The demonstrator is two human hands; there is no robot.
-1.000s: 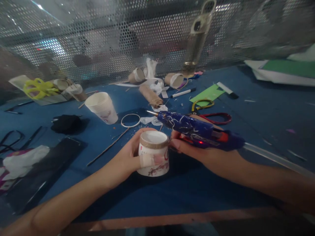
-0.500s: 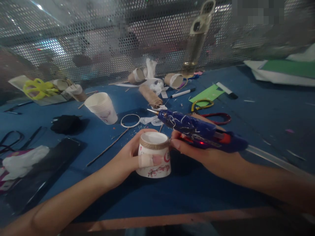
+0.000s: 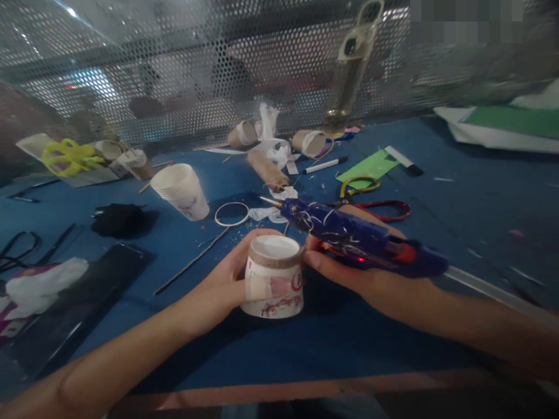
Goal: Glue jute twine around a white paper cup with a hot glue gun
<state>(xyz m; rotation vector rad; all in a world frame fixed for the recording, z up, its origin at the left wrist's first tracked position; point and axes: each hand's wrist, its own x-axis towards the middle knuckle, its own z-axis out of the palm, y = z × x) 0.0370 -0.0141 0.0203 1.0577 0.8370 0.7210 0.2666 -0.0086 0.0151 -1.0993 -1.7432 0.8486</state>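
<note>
A white paper cup (image 3: 279, 304) with red print stands upside down in the grasp of my left hand (image 3: 231, 279), whose thumb bears a bandage and presses across the front. Brown twine (image 3: 275, 260) circles the cup near its upper end. My right hand (image 3: 345, 273) is wrapped round a blue glue gun (image 3: 345, 230) with a red light lit. The gun's metal nozzle points left, beyond the cup and apart from it. A clear glue stick (image 3: 480, 285) sticks out of its rear. My right fingertips are at the cup's right side; whether they touch it I cannot tell.
Stacked paper cups (image 3: 181, 192), a white ring (image 3: 231, 214) and a twine roll (image 3: 266, 169) lie beyond my hands. Scissors (image 3: 384, 209) sit behind the glue gun. A tall bottle (image 3: 347, 81) stands by the perforated metal screen (image 3: 174, 75). At left is a black phone-like slab (image 3: 82, 308).
The glue gun has tipped very slightly, its rear end a little lower and farther right. My left hand keeps the cup in nearly the same place.
</note>
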